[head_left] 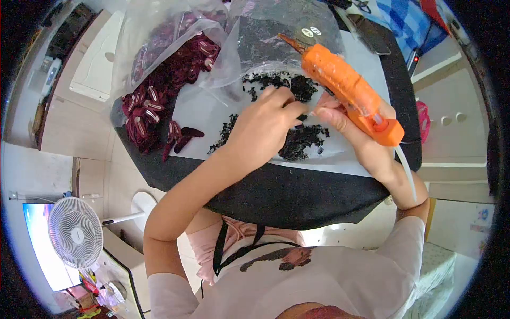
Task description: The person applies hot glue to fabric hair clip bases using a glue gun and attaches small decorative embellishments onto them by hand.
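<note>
My right hand (353, 130) is wrapped round an orange hot glue gun (342, 80), its nozzle pointing up and to the left. A white glue stick (406, 173) sticks out of the gun's rear end. My left hand (265, 119) is closed in a pinch near the tip of my right thumb, with a small black piece (302, 118) at its fingertips; its exact kind is hard to make out. Around and beneath both hands, small black pieces (303, 141) lie in loose heaps on a white sheet (345, 154).
Dark red velvety clips or strips (154, 114) spill from a clear plastic bag (141, 32) on the left. Another clear bag (287, 26) lies at the back. A phone-like slab (369, 34) rests at the back right. A white fan (76, 232) stands at lower left, beyond the black tabletop (276, 196).
</note>
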`<state>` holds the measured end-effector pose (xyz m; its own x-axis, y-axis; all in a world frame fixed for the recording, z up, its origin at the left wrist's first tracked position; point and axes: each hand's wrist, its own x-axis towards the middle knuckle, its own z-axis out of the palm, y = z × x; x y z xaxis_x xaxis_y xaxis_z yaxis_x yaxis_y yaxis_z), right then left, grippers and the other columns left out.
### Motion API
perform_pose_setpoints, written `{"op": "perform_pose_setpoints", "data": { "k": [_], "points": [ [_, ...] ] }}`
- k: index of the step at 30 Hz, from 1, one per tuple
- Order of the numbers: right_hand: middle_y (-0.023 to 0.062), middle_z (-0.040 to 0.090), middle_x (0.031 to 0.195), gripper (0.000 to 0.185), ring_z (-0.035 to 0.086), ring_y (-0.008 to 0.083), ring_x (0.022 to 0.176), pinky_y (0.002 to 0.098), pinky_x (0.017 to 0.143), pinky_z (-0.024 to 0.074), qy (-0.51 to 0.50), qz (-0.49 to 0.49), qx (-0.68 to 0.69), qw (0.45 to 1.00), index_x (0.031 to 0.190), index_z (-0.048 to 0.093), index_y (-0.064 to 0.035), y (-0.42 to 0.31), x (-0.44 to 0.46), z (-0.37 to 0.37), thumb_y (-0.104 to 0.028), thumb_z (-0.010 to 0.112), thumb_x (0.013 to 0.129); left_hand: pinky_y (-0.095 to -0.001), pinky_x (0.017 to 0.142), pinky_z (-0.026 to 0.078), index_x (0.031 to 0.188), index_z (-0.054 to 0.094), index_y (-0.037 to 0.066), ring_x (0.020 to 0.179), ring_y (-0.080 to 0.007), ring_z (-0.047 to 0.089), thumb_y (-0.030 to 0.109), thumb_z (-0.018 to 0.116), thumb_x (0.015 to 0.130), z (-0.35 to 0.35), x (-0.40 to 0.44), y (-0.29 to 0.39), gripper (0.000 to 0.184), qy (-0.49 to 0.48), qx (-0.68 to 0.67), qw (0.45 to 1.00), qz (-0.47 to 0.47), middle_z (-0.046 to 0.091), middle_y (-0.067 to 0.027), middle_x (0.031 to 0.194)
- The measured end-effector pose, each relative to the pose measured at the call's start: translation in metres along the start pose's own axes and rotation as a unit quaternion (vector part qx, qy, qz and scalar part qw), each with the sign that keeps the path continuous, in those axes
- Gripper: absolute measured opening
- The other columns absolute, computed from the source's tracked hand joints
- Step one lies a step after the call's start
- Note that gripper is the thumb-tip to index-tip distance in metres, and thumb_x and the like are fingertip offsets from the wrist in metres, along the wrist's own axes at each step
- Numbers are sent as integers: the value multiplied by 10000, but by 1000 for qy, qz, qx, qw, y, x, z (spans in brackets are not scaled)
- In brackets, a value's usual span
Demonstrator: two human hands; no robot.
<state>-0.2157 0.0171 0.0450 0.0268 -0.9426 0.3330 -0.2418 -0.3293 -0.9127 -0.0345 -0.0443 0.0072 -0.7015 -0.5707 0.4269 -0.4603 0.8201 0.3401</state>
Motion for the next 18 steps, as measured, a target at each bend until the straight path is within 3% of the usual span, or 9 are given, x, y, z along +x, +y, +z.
{"op": "perform_pose_setpoints", "data": {
  "k": [3,7,18],
  "points": [
    [39,618,864,232,581,87,788,214,707,478,1,44,48,998,980,598,1,-3,0,1,-75,694,784,-374,747,459,926,583,49,899,-279,521,108,667,708,8,2,-5,241,-24,-9,1000,-8,511,-104,898],
    [39,620,881,244,582,90,800,217,720,479,-10,30,35,999,996,594,3,0,0,0,-76,691,787,-376,747,459,903,571,59,904,-279,520,103,720,650,10,4,-3,296,-1,-23,999,-31,504,-99,914],
    [41,623,871,255,581,87,798,216,716,476,-9,21,24,999,993,605,-5,2,0,2,-84,707,773,-362,736,461,843,551,66,908,-277,511,88,738,598,10,2,-3,309,64,-45,997,7,519,-76,939]
  ]
}}
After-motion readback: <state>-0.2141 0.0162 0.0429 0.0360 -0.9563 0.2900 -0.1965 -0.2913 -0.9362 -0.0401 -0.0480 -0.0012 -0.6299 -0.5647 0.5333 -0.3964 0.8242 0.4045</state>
